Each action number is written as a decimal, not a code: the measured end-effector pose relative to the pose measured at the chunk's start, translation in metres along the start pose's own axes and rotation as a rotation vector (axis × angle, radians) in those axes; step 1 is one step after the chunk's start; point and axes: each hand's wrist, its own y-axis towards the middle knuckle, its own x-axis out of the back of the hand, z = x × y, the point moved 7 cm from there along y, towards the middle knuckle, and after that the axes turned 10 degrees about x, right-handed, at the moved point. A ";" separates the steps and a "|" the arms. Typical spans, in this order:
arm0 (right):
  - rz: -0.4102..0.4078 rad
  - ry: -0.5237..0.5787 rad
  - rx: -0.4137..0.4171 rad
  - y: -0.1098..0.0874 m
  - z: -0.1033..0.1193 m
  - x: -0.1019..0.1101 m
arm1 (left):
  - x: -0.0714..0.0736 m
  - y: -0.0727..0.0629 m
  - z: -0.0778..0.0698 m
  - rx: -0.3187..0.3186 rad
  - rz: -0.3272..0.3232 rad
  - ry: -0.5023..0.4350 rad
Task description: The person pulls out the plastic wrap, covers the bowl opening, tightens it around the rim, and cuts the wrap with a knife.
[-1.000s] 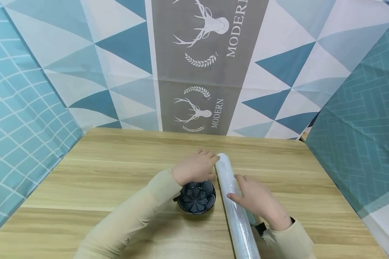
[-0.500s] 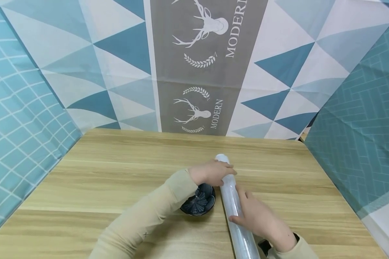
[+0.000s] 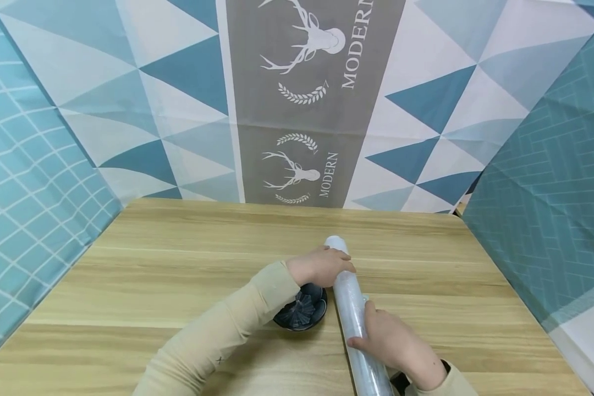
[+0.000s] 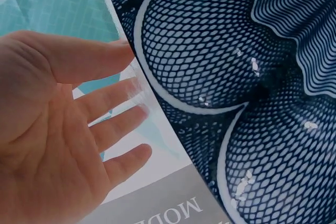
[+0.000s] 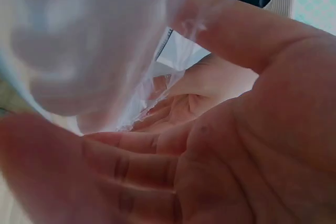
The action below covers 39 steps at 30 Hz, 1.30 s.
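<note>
A long roll of plastic wrap (image 3: pixel 348 305) lies lengthwise on the wooden table, its white core end at the far side. Across its far part rests my left hand (image 3: pixel 320 267); in the left wrist view the fingers look spread and nearly straight, with clear film at the fingertips. My right hand (image 3: pixel 393 341) holds the nearer part from the right, thumb over the top. Its fingers (image 5: pixel 142 169) lie against the film in the right wrist view. Left of the roll stands a dark blue petal-patterned bowl (image 3: pixel 302 313), partly covered by the left sleeve.
The wooden table (image 3: pixel 178 258) reaches back to a patterned cloth wall (image 3: pixel 193 110). Teal tile-print sheets (image 3: pixel 539 203) hang along the sides. A black strap (image 3: pixel 401 382) sits at the right wrist.
From left of the roll, my left hand has come over it, then shifted slightly left. My right hand has slid toward me along the roll. The bowl stays put.
</note>
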 end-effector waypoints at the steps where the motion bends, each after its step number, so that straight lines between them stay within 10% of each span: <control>1: 0.003 0.004 -0.004 0.000 0.000 0.000 | 0.000 0.000 0.000 0.002 0.001 -0.002; 39: -0.020 0.042 0.095 0.037 0.015 0.010 | -0.012 0.008 0.038 0.126 0.032 0.044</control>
